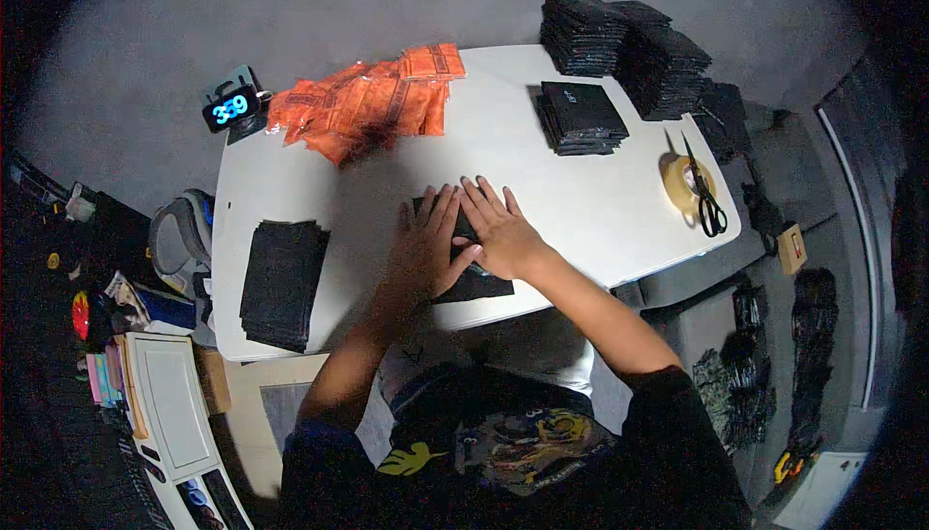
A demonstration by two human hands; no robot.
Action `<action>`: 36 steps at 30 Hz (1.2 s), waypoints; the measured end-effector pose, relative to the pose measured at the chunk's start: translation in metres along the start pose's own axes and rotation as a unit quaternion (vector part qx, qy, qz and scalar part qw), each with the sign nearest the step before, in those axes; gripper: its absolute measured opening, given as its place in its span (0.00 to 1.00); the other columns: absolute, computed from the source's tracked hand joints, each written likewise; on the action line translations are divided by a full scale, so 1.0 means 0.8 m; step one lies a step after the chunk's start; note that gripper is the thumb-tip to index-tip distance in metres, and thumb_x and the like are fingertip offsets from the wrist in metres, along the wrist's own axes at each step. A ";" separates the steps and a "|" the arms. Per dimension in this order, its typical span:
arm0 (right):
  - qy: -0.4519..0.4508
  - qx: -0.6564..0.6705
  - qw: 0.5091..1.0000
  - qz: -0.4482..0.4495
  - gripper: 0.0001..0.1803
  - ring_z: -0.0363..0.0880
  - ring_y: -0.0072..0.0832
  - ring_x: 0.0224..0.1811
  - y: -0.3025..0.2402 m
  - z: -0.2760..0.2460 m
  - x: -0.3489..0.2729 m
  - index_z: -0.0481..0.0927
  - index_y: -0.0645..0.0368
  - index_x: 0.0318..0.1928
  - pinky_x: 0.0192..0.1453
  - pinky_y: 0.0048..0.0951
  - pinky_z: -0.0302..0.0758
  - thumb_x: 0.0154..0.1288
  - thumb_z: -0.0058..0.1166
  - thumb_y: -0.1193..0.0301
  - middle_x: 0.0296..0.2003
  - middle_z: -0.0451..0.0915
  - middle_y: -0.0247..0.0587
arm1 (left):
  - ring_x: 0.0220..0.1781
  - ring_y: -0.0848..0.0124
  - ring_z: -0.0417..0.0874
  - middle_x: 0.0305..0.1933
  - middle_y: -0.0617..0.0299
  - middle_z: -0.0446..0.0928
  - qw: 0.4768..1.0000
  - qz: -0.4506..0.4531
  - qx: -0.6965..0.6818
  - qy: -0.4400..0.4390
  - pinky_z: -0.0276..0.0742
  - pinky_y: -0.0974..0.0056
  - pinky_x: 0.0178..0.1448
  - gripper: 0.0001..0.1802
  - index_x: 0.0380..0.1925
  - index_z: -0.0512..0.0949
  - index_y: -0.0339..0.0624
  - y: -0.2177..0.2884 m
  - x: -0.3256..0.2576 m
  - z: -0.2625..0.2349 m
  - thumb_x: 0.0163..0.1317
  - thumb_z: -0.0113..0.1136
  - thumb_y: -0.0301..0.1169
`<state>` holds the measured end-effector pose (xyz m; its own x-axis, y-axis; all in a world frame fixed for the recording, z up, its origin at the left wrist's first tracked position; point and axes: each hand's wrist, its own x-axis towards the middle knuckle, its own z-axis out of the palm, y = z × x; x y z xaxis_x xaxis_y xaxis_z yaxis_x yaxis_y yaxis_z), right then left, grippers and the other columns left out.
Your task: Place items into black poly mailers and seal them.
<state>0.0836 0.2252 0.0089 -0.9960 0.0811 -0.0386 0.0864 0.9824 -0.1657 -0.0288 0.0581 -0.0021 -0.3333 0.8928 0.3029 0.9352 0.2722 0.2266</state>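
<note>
White counter (600, 215), rounded corners, grey background beyond. Black flat piece (481, 288) at the near edge, around mid-length, mostly covered by the hands; its near corner shows on the counter. Left hand (423, 247) and right hand (501, 240) lie palm down over it, thumbs close together. Grip: fingers extended on both, seemingly closed around nothing; cannot tell whether a thumb catches an edge.

To the left: stack of black sheets (284, 283), edges slightly uneven. Far left: orange packets (353, 109) in a loose, overlapping heap. Far right: short pile of black packets (584, 121), with taller black piles (658, 60) beyond it. Right edge: tape roll (674, 184), black scissors (711, 211) lying across it, blades pointing far.

Risks (judgement): uneven pressure from the palms could skew or crease the piece; a drag toward the body could slide it off the near edge. A right-elbow sweep might knock the scissors down.
</note>
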 end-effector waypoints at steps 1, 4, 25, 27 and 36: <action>0.000 0.000 1.000 0.001 0.47 0.36 0.52 0.91 -0.001 0.001 -0.002 0.48 0.65 0.86 0.90 0.64 0.40 0.81 0.45 0.48 0.88 0.43 0.54 | 0.86 0.41 0.58 0.85 0.40 0.59 1.000 -0.002 0.003 -0.007 0.51 0.27 0.84 0.51 0.80 0.58 0.29 0.001 -0.001 -0.001 0.72 0.61 0.58; -0.001 -0.001 1.000 0.008 0.49 0.33 0.52 0.91 -0.005 0.003 -0.007 0.45 0.64 0.86 0.90 0.66 0.38 0.78 0.49 0.53 0.88 0.40 0.54 | 0.86 0.41 0.59 0.85 0.40 0.59 1.000 0.005 0.004 -0.009 0.51 0.26 0.83 0.52 0.80 0.59 0.29 0.002 -0.004 -0.003 0.71 0.62 0.59; 0.041 -0.025 0.997 -0.061 0.43 0.39 0.54 0.90 -0.038 0.013 -0.109 0.58 0.49 0.86 0.88 0.70 0.35 0.82 0.39 0.39 0.87 0.49 0.51 | 0.90 0.43 0.52 0.87 0.41 0.55 0.999 0.021 0.043 -0.024 0.48 0.30 0.86 0.55 0.82 0.57 0.31 0.013 -0.055 -0.007 0.72 0.60 0.63; 0.040 -0.030 0.997 -0.053 0.49 0.38 0.55 0.90 -0.040 0.009 -0.114 0.58 0.50 0.85 0.88 0.71 0.34 0.78 0.42 0.33 0.87 0.49 0.53 | 0.90 0.44 0.53 0.87 0.43 0.56 0.997 0.028 0.070 -0.023 0.49 0.32 0.87 0.53 0.82 0.58 0.33 0.020 -0.075 -0.012 0.72 0.61 0.61; 0.070 -0.020 0.991 -0.112 0.61 0.45 0.54 0.89 -0.047 -0.005 -0.146 0.62 0.59 0.82 0.88 0.68 0.43 0.53 0.76 0.48 0.84 0.55 0.59 | 0.88 0.48 0.59 0.85 0.49 0.63 0.992 0.122 -0.004 -0.019 0.58 0.41 0.88 0.48 0.80 0.65 0.43 0.042 -0.144 -0.011 0.62 0.75 0.41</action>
<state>0.1967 0.1799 0.0238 -0.9840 -0.1191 0.1324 -0.1347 0.9841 -0.1159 0.0403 -0.0384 -0.0214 -0.0915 0.9447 0.3148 0.9864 0.0428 0.1585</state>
